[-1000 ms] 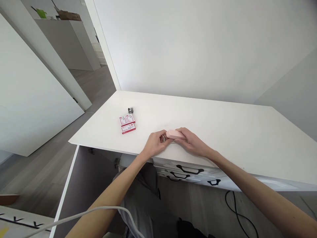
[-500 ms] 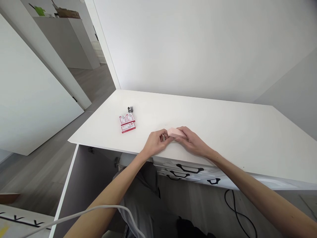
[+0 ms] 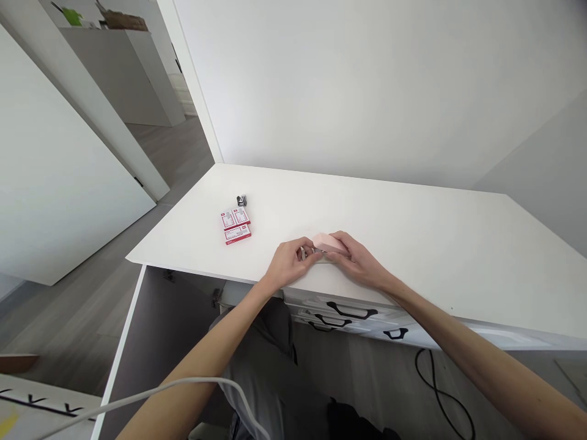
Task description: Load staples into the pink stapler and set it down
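A pink stapler (image 3: 331,244) is held low over the front part of the white tabletop, tilted slightly. My right hand (image 3: 356,261) wraps round its right end, thumb below and fingers on top. At its left end my left hand (image 3: 292,263) is closed, thumb and fingers pinched at the stapler's tip, where a bit of shiny metal shows. The stapler's underside is mostly hidden by my fingers. To the left lie several small red-and-white boxes (image 3: 236,233) side by side, and just behind them a small silvery-black metal piece (image 3: 241,200).
The white tabletop (image 3: 413,244) meets a white wall at the back. Below its front edge are drawers with black handles (image 3: 352,311) and an open cabinet door (image 3: 137,354). A pale cable (image 3: 183,382) crosses my left forearm; a black cable (image 3: 435,391) lies on the floor.
The stapler has shifted and tilted slightly to the right in my right hand, and more shiny metal shows by my left fingertips. Both hands stay in nearly the same place.
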A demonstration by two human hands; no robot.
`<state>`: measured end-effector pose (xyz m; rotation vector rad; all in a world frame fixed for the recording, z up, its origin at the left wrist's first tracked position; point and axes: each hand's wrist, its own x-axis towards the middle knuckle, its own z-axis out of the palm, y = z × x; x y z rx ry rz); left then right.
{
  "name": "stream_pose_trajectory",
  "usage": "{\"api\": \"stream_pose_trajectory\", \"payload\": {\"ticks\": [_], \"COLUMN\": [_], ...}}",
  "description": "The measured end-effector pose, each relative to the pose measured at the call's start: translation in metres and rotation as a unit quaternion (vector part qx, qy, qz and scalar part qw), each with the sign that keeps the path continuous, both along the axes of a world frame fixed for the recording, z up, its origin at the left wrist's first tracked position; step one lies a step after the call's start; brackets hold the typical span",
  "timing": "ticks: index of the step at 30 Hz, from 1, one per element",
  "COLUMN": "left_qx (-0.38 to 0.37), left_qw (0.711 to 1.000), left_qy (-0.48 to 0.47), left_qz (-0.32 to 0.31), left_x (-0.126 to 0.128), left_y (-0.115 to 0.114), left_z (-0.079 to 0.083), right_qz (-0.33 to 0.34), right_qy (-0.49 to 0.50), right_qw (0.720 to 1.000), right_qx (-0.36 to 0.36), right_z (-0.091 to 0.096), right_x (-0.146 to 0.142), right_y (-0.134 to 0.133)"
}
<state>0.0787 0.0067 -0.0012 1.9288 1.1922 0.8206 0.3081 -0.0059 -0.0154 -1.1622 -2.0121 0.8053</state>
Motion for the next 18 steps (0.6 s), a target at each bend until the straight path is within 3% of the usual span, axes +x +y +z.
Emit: {"api": "stream_pose_trajectory", "payload": {"ticks": [18], "left_qx": [0.020], "left_qw": [0.999], "left_qy": [0.015], "left_qz": [-0.021], "left_x": [-0.0008], "left_y": [0.0049], "left_z": [-0.0062], "right_qz": [0.014], "right_qy": [0.070], "right_qw": [0.997], "right_qx": [-0.034], "right_z": [0.0042], "right_x": [0.0010], "right_y": [-0.0034]}}
